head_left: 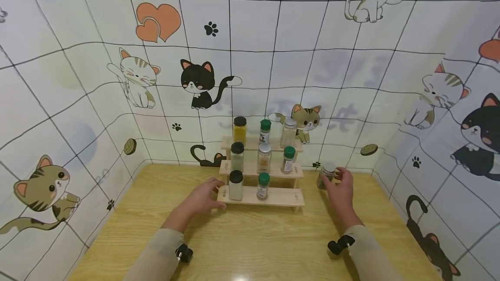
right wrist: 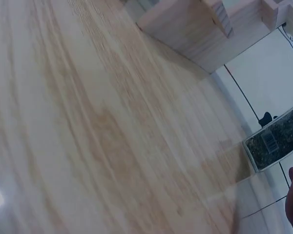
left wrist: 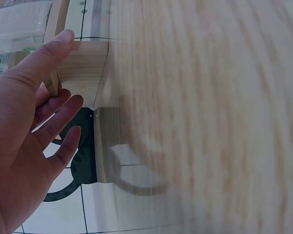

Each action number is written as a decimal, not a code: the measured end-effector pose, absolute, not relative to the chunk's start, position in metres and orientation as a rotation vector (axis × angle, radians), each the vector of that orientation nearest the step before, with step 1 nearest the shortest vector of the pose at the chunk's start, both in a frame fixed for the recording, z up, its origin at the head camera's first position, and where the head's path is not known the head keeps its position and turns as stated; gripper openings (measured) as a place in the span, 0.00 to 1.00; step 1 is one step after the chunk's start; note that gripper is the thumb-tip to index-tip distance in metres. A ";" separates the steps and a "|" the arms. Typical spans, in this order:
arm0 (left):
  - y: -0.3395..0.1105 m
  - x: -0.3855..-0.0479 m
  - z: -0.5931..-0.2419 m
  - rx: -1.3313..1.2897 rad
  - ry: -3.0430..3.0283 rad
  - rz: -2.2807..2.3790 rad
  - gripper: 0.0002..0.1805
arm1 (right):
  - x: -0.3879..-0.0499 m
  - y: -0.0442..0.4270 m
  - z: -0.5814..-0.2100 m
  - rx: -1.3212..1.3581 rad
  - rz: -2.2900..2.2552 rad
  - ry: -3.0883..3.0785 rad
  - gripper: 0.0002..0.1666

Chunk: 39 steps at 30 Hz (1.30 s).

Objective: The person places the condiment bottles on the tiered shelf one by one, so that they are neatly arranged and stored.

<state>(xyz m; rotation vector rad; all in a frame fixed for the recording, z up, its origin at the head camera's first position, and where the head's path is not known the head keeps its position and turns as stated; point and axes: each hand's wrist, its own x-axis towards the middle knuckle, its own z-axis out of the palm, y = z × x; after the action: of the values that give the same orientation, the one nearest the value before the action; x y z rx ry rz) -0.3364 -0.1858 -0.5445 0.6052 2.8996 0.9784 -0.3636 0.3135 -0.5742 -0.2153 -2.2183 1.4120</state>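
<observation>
A three-step wooden spice rack [head_left: 283, 196] stands against the back wall and bears several spice jars. My left hand [head_left: 203, 195] grips the left end of its lowest step, the thumb at the board's edge in the left wrist view. Right of the rack, my right hand [head_left: 340, 187] holds a glass spice jar [head_left: 323, 180] with a greyish lid between thumb and fingers. Dark contents and a barcode label show on this jar [right wrist: 276, 141] in the right wrist view, where most of the hand is cut off. Whether its base touches the table cannot be told.
On the lowest step are a black-lidded jar of white contents [head_left: 236, 187] and a green-lidded jar [head_left: 263, 187]. Three jars stand on each upper step, among them a yellow one [head_left: 239, 132]. The wooden table [head_left: 250, 237] meets cat-patterned walls [head_left: 254, 68].
</observation>
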 end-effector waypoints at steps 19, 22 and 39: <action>-0.184 -0.335 -0.543 0.643 2.905 0.982 0.39 | -0.377 0.307 -0.587 -0.182 1.442 -2.197 0.34; -0.185 -0.336 -0.543 0.646 2.910 0.970 0.39 | -0.374 0.308 -0.586 -0.162 1.428 -2.236 0.34; -0.183 -0.332 -0.540 0.627 2.911 0.980 0.40 | -0.336 0.310 -0.554 0.061 1.505 -2.274 0.30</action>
<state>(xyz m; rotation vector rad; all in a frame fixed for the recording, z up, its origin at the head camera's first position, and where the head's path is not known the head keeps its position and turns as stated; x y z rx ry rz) -0.3319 -0.1835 -0.5401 0.6267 2.9106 0.9796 -0.3363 0.3102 -0.5537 0.0611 -2.2736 1.5053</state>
